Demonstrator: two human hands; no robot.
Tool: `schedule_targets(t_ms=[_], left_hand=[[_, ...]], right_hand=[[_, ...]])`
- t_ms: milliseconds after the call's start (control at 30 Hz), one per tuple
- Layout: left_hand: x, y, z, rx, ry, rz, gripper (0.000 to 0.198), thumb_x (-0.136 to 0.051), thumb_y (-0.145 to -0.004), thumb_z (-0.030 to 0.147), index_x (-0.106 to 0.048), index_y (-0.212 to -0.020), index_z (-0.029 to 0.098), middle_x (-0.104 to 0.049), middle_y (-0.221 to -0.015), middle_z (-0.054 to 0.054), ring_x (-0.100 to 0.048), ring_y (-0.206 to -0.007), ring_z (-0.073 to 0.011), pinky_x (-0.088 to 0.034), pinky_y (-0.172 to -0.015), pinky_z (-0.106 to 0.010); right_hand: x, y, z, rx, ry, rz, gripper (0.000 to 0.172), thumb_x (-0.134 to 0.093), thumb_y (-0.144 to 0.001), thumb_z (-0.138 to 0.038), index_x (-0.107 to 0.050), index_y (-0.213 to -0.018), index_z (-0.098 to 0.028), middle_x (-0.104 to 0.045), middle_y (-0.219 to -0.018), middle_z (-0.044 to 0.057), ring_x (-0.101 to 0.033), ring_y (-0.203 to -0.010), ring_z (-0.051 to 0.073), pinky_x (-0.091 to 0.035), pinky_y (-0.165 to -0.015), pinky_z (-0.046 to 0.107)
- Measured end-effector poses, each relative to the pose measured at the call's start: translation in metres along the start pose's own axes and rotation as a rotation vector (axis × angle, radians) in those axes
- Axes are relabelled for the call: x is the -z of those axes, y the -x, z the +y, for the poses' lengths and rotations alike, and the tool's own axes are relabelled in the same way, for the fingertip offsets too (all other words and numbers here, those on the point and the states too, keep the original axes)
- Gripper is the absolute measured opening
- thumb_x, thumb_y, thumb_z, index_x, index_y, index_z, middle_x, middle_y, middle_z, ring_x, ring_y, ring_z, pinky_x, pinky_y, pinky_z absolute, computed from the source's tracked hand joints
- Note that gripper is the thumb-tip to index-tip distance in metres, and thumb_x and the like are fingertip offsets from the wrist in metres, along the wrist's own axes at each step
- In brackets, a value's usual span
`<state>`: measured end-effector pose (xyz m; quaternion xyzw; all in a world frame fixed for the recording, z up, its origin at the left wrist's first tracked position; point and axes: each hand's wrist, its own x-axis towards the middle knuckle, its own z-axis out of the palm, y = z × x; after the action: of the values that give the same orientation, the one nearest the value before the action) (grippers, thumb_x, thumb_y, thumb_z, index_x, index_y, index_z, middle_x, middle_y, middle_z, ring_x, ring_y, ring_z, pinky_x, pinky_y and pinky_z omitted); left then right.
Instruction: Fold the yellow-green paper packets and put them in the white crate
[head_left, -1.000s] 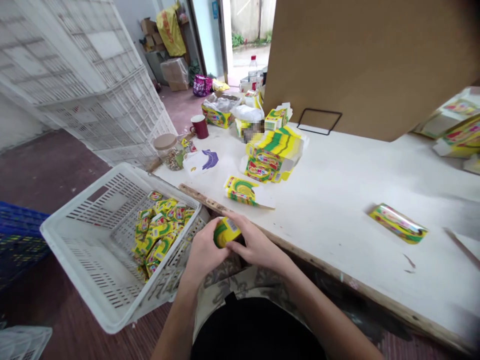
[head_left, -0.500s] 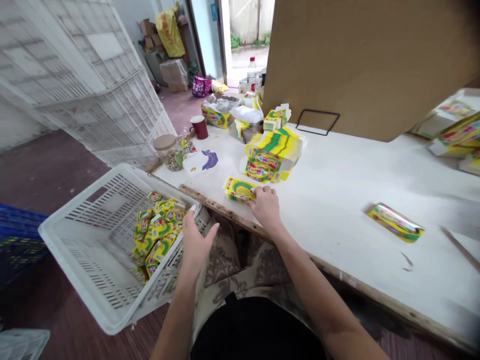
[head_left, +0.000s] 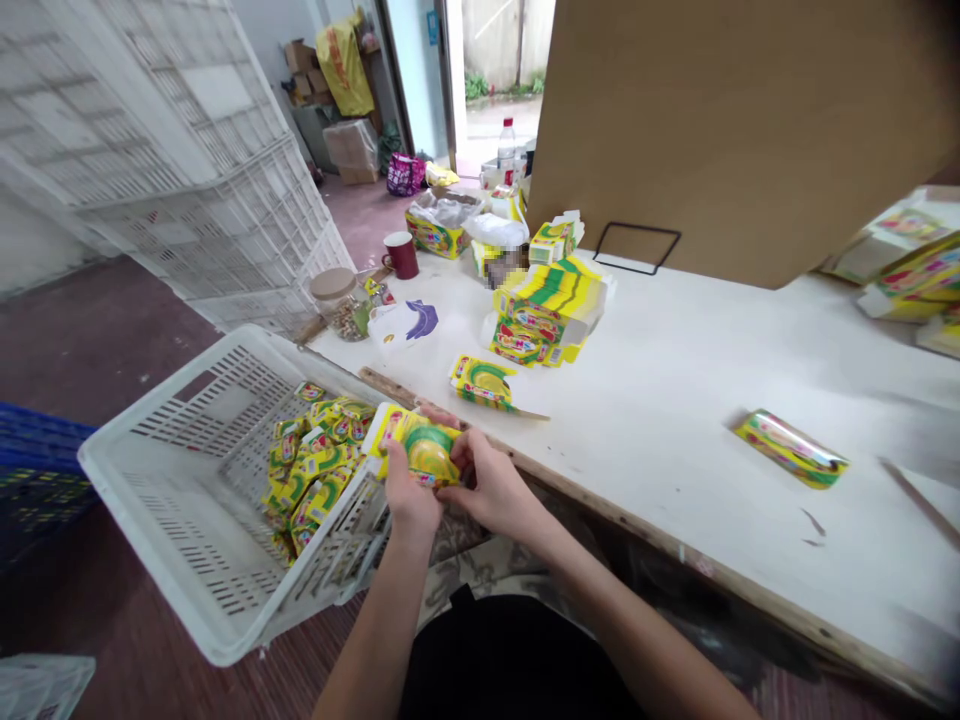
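A flat-looking yellow and green printed carton (head_left: 424,447) is held above the front edge of the table, close to the crate. My left hand (head_left: 411,500) grips its left part, thumb on top. At its right end, the bent fingers of my right hand (head_left: 491,485) pinch the carton. Another yellow carton (head_left: 480,380) lies on the table just beyond my hands. Behind that stands a stack of flattened cartons (head_left: 551,310). To my left, the white plastic crate (head_left: 255,600) holds many small yellow-green boxes (head_left: 319,470).
A shiny yellow-green packet (head_left: 791,447) lies on the right of the white table (head_left: 645,400). Along the back are a red mug (head_left: 401,255), a lidded jar (head_left: 337,300), a bottle (head_left: 507,150) and a big cardboard sheet (head_left: 720,130). Tall white crates (head_left: 187,150) stand left.
My right hand has moved left from the table with a carton. My left hand has left the crate's rim and now grips that carton too.
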<state>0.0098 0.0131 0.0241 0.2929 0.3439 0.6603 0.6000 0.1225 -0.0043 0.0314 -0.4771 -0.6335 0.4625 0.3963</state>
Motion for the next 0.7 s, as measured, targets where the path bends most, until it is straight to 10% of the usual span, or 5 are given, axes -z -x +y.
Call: schedule_targets(t_ms=[233,700], left_hand=[[-0.001,0.001,0.004,0.0,-0.034,0.224,0.057,-0.041,-0.075,0.078,-0.047,-0.076,0.021,-0.043,-0.065,0.002,-0.046,-0.055,-0.0104,-0.046,-0.054,-0.022],[0.017,0.007,0.006,-0.164,-0.627,0.129,0.023,-0.068,-0.077,0.035,-0.061,-0.088,0.017,-0.066,-0.084,-0.002,-0.062,-0.077,-0.0147,-0.052,-0.074,-0.026]], right_hand=[[-0.009,0.006,0.001,0.085,-0.261,-0.16,0.049,-0.081,-0.066,-0.035,-0.047,-0.098,-0.021,-0.051,-0.085,-0.003,-0.047,-0.074,0.013,-0.042,-0.067,0.026],[0.015,0.001,0.007,0.07,0.002,0.118,0.008,-0.061,-0.084,-0.023,-0.064,-0.091,-0.02,-0.063,-0.079,0.0,-0.055,-0.071,0.016,-0.043,-0.066,0.028]])
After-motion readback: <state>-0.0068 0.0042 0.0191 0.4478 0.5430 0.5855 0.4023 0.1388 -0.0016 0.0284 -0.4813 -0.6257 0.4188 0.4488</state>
